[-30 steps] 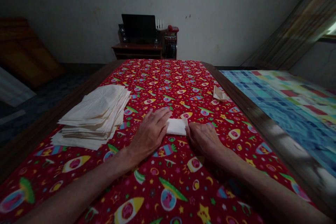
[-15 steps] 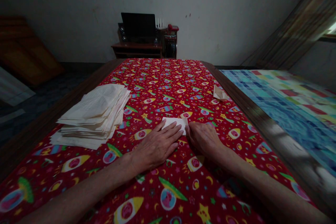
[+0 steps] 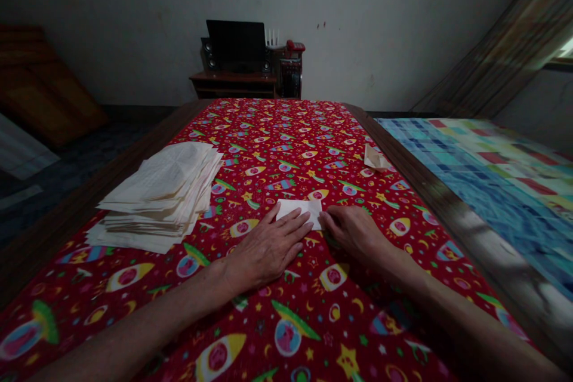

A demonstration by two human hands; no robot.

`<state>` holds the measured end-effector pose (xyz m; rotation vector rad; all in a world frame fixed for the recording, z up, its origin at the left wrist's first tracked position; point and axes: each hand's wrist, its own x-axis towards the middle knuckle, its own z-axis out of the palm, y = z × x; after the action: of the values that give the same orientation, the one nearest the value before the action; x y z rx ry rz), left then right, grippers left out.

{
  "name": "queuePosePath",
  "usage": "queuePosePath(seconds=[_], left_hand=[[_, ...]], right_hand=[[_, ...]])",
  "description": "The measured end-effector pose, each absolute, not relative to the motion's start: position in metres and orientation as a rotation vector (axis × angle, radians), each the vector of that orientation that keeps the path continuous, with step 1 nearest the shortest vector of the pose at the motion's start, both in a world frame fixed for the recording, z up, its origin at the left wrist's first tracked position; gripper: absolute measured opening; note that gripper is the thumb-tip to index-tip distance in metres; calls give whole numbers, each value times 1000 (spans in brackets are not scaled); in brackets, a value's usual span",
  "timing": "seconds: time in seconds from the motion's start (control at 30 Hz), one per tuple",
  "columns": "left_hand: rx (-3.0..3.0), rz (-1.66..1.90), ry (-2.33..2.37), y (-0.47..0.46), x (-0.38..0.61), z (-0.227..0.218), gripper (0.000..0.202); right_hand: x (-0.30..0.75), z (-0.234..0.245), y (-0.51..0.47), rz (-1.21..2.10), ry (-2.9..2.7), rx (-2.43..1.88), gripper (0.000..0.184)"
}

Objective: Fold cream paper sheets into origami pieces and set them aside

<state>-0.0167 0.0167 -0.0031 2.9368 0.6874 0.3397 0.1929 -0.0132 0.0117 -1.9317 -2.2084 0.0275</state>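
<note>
A small piece of white folded paper lies flat on the red patterned cloth in front of me. My left hand rests palm down across its left and lower part, fingers stretched out and slightly spread. At the paper's right edge is my right hand, its fingers curled in and the thumb side touching that edge. Part of the paper is hidden under the left fingers. To the left stands a thick, uneven stack of paper sheets, and a small folded paper piece sits near the cloth's right side.
The red cloth covers a table with dark wooden edges. On the right is a bed with a blue checked cover. By the far wall, a black monitor and a red telephone stand on a small desk.
The raised flap at the paper's right end now lies flat. My right hand has shifted slightly to the right along that end; my left hand stays in place.
</note>
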Motion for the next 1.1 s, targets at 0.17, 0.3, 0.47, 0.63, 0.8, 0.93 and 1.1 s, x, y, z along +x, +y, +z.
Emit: queuePosePath(seconds=[0.17,0.3,0.47,0.63,0.8,0.93,1.1], left_hand=[[2934,372,672,17,-17,-4,41],[2936,355,702,14,-16,-1,36],[2952,360,698,12,-23,1,42],[2963,343,756,14,-38,-4,43],[2971,322,845,13,-54,-3,43],[2988,304,882,10,-61,-1,42],[2980,321,810,10,-48,-1,44]], right_hand=[[193,9,-30,-115,-2355,-1466,36],[178,2,-44,-248,-2502,-1227,36],[187,-9,-56,-172,-2592,-1269,61],[209,-8,-60,-25,-2642,-1291,63],[211,3,-61,-11,-2631,-1339,54],[207,4,-60,-82,-2654,-1359,51],[195,-1,-56,-125,-2623,-1320,51]])
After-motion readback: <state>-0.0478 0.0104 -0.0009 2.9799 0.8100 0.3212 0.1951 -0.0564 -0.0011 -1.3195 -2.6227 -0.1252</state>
